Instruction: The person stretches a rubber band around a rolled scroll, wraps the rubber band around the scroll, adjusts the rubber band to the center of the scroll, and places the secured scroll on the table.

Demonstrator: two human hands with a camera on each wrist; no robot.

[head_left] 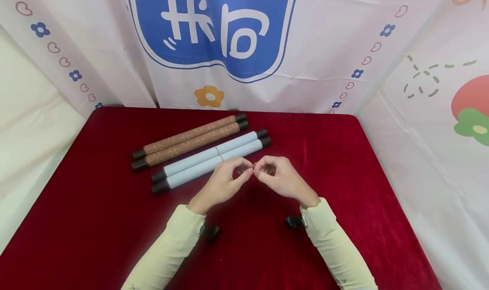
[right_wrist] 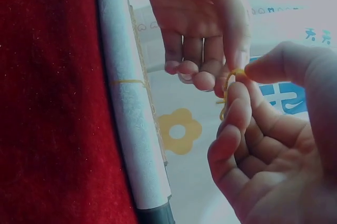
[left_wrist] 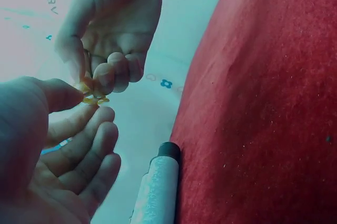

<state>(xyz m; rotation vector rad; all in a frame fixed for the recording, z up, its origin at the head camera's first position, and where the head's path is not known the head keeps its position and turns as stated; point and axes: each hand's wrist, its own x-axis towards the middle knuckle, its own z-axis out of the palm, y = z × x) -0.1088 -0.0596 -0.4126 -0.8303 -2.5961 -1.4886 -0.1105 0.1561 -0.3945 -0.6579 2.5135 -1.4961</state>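
Between the fingertips of both hands is a small yellow rubber band (left_wrist: 98, 100), bunched and looped (right_wrist: 227, 83). My left hand (head_left: 223, 180) pinches it with thumb and forefinger. From the other side my right hand (head_left: 284, 178) pinches it too, the two hands meeting tip to tip above the table. Just beyond the left hand lie two light-blue scrolls (head_left: 210, 154) with black ends, side by side, a thin yellow band around their middle (right_wrist: 129, 81). In the head view the band between the fingers is mostly hidden.
Behind the blue scrolls lie two brown patterned scrolls (head_left: 191, 139) with black ends, slanting the same way. Dark red cloth (head_left: 324, 154) covers the table. White printed curtains (head_left: 324, 48) stand around its back and sides.
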